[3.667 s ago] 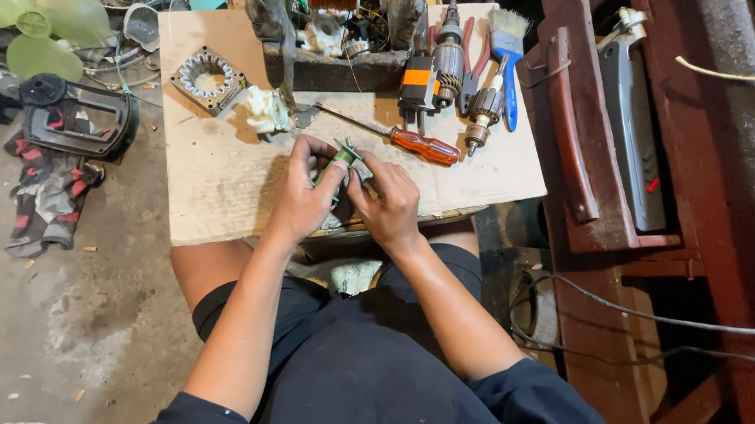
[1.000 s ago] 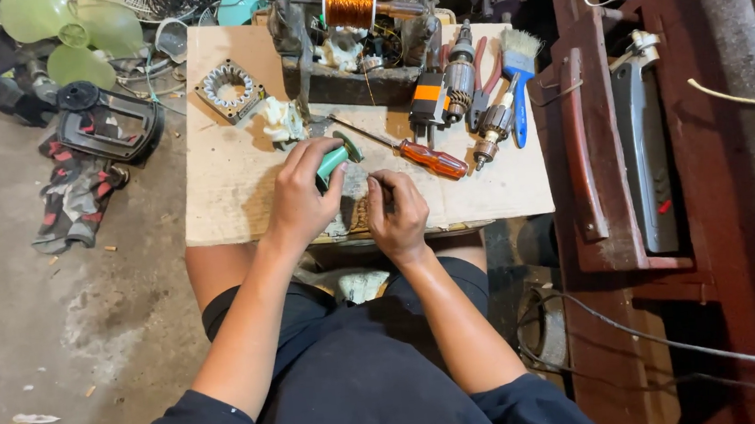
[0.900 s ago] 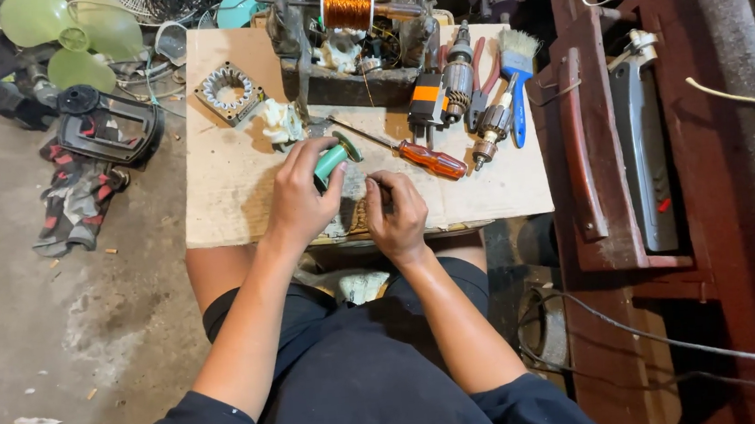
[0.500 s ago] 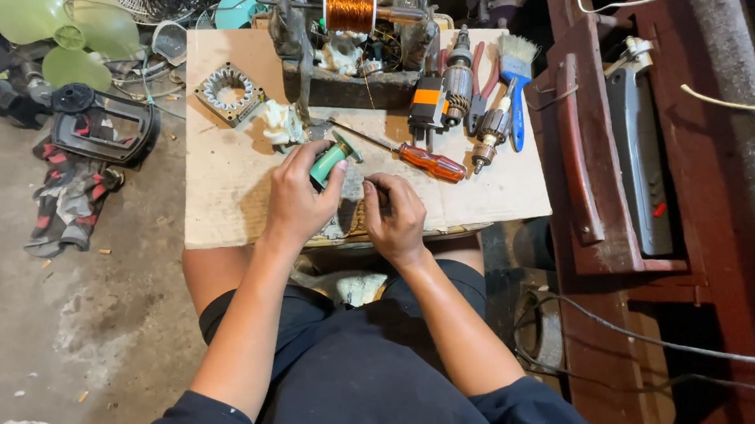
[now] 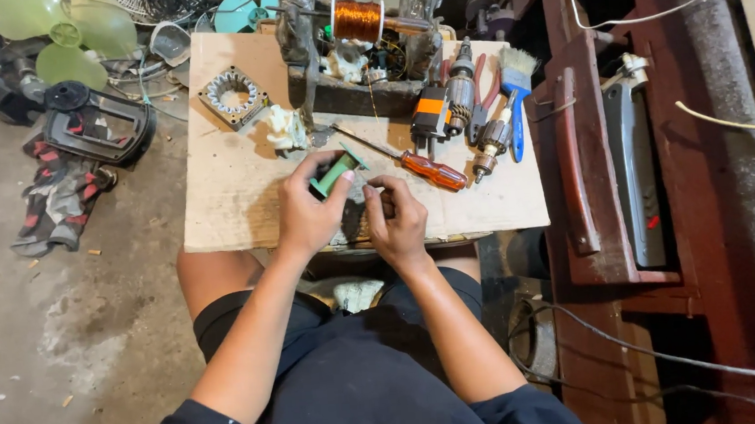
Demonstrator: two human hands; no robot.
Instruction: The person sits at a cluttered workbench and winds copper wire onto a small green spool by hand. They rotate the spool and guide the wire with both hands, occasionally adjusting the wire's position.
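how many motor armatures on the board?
2. One armature lies upright in the picture beside the orange-black tool; a smaller armature lies just below it, near the blue brush. More may be hidden in the clutter behind the copper wire spool.

since the earliest picture the left hand (image 5: 310, 213) has taken up a green spool (image 5: 336, 172), which was not to be seen when both hands sat closed together over a small piece. the spool now juts out toward 1 o'clock from the left fingers. the right hand (image 5: 396, 219) has parted from the left and sits at 3 o'clock of it, fingertips pinched together.
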